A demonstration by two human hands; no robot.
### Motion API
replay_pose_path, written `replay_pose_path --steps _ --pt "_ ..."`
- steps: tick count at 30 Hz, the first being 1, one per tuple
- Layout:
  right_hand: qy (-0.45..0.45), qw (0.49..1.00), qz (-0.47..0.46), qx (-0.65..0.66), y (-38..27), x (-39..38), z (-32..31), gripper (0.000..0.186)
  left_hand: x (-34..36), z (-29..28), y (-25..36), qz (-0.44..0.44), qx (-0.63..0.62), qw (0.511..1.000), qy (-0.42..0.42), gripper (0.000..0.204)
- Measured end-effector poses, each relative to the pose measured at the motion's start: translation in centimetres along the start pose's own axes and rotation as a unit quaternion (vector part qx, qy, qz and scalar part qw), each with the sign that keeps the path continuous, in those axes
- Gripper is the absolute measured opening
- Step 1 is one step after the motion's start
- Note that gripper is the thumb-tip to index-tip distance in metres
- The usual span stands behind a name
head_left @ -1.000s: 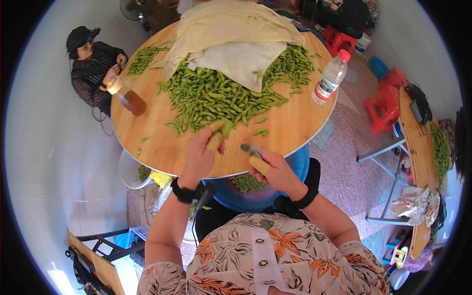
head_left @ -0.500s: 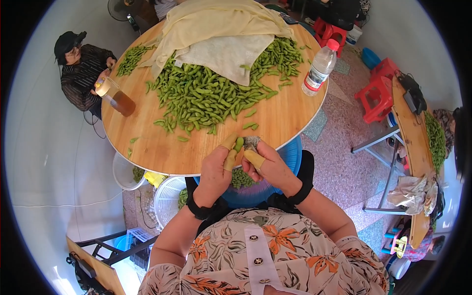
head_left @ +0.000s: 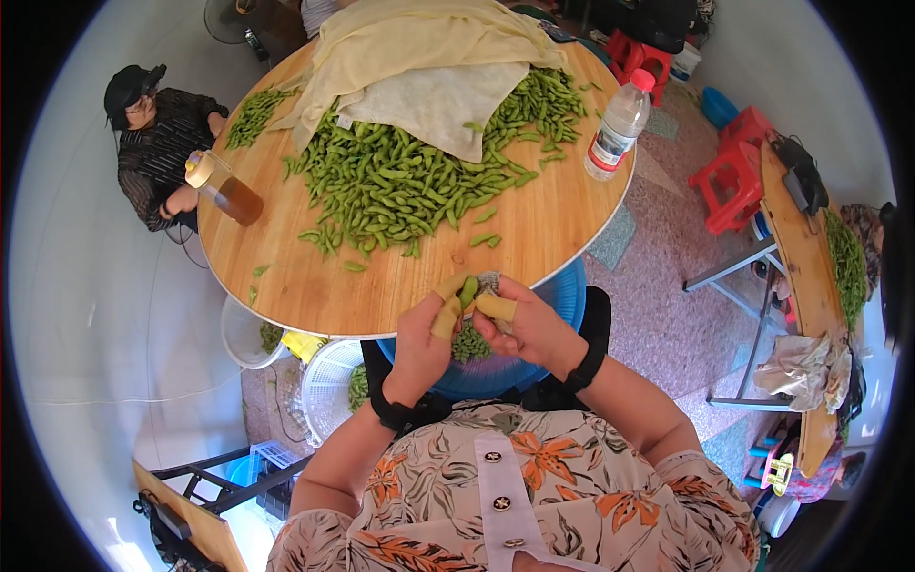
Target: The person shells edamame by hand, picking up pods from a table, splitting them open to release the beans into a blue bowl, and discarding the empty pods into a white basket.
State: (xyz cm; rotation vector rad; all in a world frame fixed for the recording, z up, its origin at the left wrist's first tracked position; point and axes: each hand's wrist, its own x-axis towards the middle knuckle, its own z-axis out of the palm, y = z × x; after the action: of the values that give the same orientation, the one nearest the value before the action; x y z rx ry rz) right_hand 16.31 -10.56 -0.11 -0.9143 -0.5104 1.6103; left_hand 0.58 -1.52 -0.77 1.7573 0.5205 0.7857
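Observation:
A green edamame pod (head_left: 468, 292) is pinched upright between the yellow-covered thumb and finger of my left hand (head_left: 417, 351), just past the table's near edge. Close against it on the right is my right hand (head_left: 538, 332), fingers curled together, with a yellow cover on the thumb and a grey, rough-textured cover (head_left: 489, 280) at the index fingertip. What lies between the right fingers is hidden. Beneath both hands, a blue basin (head_left: 570, 297) holds shelled green beans (head_left: 469, 345). On the round wooden table (head_left: 315, 296) ahead lies a large heap of pods (head_left: 391, 186), partly under pale cloths (head_left: 419, 57).
A plastic bottle (head_left: 618, 129) with a red cap stands at the table's right, a brown drink jug (head_left: 229, 191) at its left. White baskets (head_left: 329, 391) sit low on the left. Another person (head_left: 157, 143) is at the far left. Red stools (head_left: 729, 181) stand at right.
Both hands have shifted slightly to the right and stay close together. The pod now tilts more upright in the left fingers. The person at the far left has lowered a hand.

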Motion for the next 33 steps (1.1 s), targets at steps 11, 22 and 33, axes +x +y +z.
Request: replay_pose_path --steps 11,22,33 --pt "0.045 0.994 0.074 0.065 0.0 1.2 -1.3 0.013 0.4 0.4 -0.8 -0.039 0.033 0.998 0.027 0.022" --pt "0.103 0.994 0.022 -0.039 1.4 1.1 0.0 0.010 0.1 1.4 -2.5 0.061 0.175 0.978 0.092 0.015" --pt "0.203 0.851 -0.162 -0.456 1.8 -0.1 -0.2 0.033 -1.2 0.5 -2.0 -0.034 0.203 0.979 -0.014 0.015"
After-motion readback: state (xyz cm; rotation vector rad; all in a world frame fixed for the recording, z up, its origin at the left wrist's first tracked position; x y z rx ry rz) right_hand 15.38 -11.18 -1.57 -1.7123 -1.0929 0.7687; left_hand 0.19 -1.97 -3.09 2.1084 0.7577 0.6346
